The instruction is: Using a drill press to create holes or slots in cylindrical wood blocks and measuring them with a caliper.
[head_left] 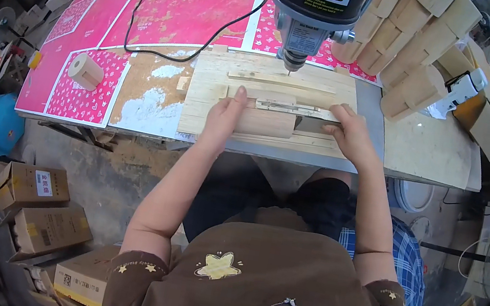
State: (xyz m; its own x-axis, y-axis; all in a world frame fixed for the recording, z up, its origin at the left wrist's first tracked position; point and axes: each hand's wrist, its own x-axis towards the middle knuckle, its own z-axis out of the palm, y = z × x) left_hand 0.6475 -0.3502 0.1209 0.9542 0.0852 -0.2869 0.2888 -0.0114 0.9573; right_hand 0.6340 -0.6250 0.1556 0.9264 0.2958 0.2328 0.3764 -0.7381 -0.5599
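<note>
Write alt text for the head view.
The left hand lies against a pale wooden cylinder while the right hand pinches one end of a narrow strip, in front of a drill press. Pink sheets cover part of the table; stacked wooden pieces stand at right.

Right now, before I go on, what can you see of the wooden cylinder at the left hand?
The wooden cylinder is pale and plain, apparently smooth wood. It lies on its side, running left to right, over the pale wooden board. The left hand holds its left end, covering that part. A narrow pale strip runs along its far side; whether they touch is unclear. Its underside is hidden, and the drill bit stands apart, beyond it.
</note>
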